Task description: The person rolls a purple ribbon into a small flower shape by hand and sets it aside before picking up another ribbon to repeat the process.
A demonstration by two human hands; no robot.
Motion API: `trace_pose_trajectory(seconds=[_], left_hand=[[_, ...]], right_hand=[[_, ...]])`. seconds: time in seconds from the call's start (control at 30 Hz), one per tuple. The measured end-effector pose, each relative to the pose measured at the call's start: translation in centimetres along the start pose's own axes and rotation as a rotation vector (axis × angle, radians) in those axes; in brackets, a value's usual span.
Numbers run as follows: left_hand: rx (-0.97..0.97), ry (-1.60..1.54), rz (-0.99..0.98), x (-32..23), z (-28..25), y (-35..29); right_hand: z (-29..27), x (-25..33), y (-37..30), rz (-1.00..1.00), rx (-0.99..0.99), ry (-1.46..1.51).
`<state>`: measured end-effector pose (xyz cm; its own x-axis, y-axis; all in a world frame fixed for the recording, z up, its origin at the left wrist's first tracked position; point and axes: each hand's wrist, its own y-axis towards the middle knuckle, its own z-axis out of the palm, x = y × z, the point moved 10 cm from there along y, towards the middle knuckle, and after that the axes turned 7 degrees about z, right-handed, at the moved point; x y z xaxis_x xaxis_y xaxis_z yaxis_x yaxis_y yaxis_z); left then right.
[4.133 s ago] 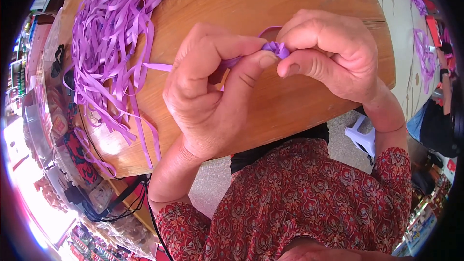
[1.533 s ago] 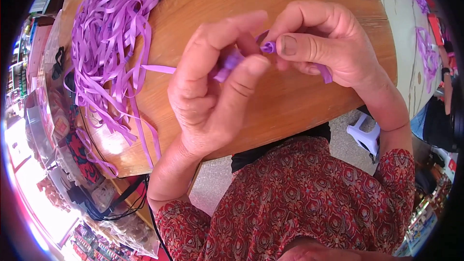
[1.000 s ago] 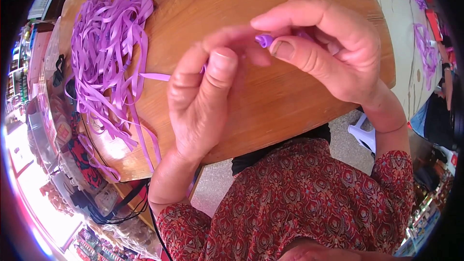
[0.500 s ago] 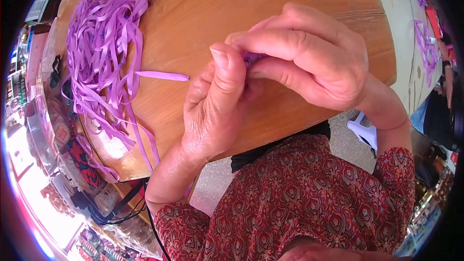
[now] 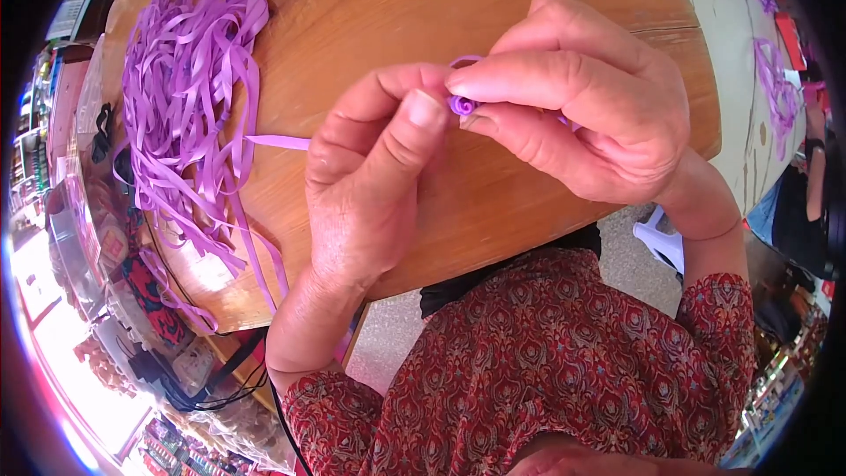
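Above the wooden table, my right hand [image 5: 590,106] pinches a small coil of rolled purple ribbon [image 5: 462,106] between thumb and forefinger. A thin loop of ribbon shows just above the coil, and a bit more peeks out under the right fingers. My left hand [image 5: 361,167] is right beside the coil, its thumb and bent forefinger drawn together; what lies between them is hidden. A big tangled heap of purple ribbon [image 5: 189,79] lies on the table to the left. One flat strip [image 5: 278,142] sticks out of the heap and passes behind my left hand.
The wooden table [image 5: 352,9] has a curved edge near my body. At the right, a pale surface [image 5: 736,62] bears more purple ribbon [image 5: 775,92]. Dark cables [image 5: 207,397] and clear plastic bags crowd the lower left. A white plastic object [image 5: 659,238] stands below the table.
My left hand has shifted left and its forefinger has come up to the thumb. My right hand has moved slightly right, so the ribbon coil now shows between the hands.
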<state>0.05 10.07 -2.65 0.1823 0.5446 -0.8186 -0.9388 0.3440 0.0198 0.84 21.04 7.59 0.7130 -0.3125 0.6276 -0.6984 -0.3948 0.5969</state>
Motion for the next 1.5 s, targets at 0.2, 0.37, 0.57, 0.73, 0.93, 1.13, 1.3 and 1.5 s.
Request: trace_pose_trajectory(seconds=[0.2, 0.37, 0.57, 0.73, 0.93, 1.13, 1.3, 1.5], left_hand=[[-0.151, 0.098, 0.127, -1.6, 0.2, 0.1], [-0.091, 0.275, 0.255, -3.2, 0.5, 0.0], [-0.049, 0.443, 0.347, -3.8, 0.3, 0.0], [-0.058, 0.448, 0.324, -3.6, 0.2, 0.0], [-0.106, 0.259, 0.312, -3.6, 0.0, 0.1], [-0.086, 0.126, 0.214, -3.3, 1.9, -0.1], [-0.018, 0.219, 0.341, -3.5, 2.7, 0.3], [-0.208, 0.188, 0.332, -4.0, 2.5, -0.4]], right_hand=[[0.3, -0.4, 0.0, 0.029, 0.030, -0.010], [0.5, -0.9, 0.3, 0.064, 0.054, 0.053], [0.2, -1.5, 0.5, 0.194, 0.099, 0.161], [0.3, -2.6, 0.2, 0.347, 0.081, 0.303], [0.4, -3.7, -0.3, 0.382, 0.084, 0.430], [0.2, -5.2, -0.2, 0.466, -0.026, 0.577], [1.3, -5.3, -0.5, 0.548, 0.050, 0.723], [1.2, -3.8, -0.2, 0.526, 0.018, 0.617]])
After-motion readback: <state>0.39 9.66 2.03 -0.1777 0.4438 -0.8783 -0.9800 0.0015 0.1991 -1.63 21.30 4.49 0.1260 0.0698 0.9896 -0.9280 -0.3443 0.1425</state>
